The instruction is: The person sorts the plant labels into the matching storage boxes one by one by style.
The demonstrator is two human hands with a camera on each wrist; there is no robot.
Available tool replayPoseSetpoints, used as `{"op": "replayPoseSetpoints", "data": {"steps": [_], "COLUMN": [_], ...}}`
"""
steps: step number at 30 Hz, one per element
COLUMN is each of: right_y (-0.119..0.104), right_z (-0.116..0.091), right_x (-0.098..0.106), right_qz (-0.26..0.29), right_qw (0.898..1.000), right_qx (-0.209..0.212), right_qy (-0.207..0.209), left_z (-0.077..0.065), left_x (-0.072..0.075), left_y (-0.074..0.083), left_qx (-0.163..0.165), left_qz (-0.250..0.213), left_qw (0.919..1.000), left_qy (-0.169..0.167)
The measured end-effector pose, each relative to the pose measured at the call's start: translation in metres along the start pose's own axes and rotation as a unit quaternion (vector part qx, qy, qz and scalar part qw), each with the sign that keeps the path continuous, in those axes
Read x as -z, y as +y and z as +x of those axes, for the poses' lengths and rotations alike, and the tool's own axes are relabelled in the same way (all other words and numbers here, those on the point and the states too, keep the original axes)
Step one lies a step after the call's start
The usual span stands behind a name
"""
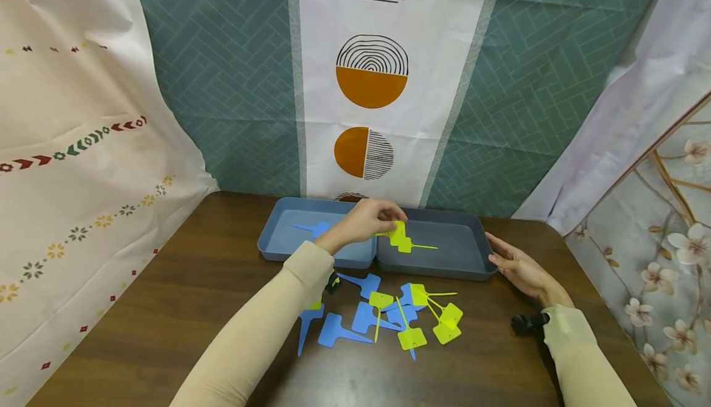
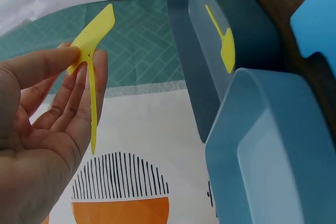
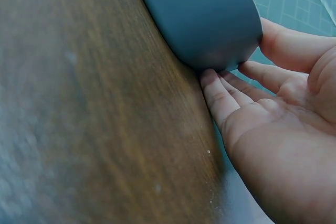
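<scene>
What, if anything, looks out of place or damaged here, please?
Nothing looks damaged or spilled. Only the loose blue tags and yellow tags look untidy: they lie scattered in front of the side-by-side blue tray and dark gray tray, with several overlapping and pointing different ways.

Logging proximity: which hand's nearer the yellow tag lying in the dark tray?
Left. The left hand is close to the lying tag, on its left, pinching another yellow tag; the right hand is farther, at the dark tray's right end.
</scene>
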State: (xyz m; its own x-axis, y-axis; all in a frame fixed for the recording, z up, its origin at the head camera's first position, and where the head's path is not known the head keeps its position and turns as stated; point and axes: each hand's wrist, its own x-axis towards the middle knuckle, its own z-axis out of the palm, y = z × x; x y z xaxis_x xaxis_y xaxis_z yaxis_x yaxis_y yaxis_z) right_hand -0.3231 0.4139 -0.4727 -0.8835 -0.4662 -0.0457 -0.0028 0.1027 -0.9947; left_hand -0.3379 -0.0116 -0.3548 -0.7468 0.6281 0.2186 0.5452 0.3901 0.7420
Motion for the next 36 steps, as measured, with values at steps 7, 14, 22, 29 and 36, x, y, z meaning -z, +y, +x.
{"op": "replayPoseSetpoints", "data": {"steps": [7,14,22,29,36], "right_y": [-0.001,-0.001,0.000,0.001,0.002], "right_z": [0.001,0.001,-0.001,-0.001,0.000], "right_x": [0.000,0.001,-0.001,-0.001,0.000], "right_qz": [-0.002,-0.004,-0.007,-0.008,-0.008], "right_qw": [1.000,1.000,1.000,1.000,1.000], "right_qx": [-0.006,-0.003,-0.003,0.000,-0.001], "right_qy": [0.005,0.005,0.006,0.005,0.003], "left_z": [0.022,0.041,0.059,0.070,0.078], "left_x": [0.000,-0.004,-0.008,-0.015,-0.020], "left_y": [0.008,0.014,0.020,0.022,0.022], "left_qx": [0.022,0.031,0.045,0.069,0.077], "left_qz": [-0.001,0.007,0.005,-0.020,-0.001], "left_qw": [0.9996,0.9992,0.9987,0.9970,0.9967], "left_qy": [-0.015,-0.022,-0.024,-0.027,-0.026]}}
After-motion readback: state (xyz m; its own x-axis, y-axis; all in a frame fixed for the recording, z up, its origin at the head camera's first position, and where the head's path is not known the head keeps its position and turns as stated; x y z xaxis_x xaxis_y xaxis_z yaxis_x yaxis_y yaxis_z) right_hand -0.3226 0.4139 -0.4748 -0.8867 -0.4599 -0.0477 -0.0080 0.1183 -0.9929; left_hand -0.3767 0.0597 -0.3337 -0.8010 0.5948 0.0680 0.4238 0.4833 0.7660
